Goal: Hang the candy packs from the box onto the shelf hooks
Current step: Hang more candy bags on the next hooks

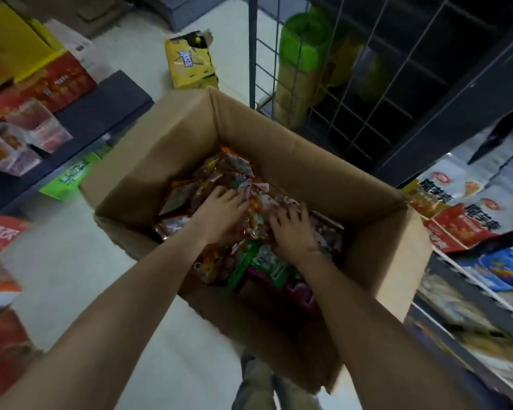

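Both hands down in cardboard box point(279, 161) on floor, left hand point(219, 213) and right hand point(290, 232) spread flat on candy packs point(251, 208), nothing gripped; best pinch one pack's top edge.

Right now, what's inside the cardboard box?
Cardboard box holds loose candy packs; left hand and right hand rest on them. Lower layers and box bottom hidden.
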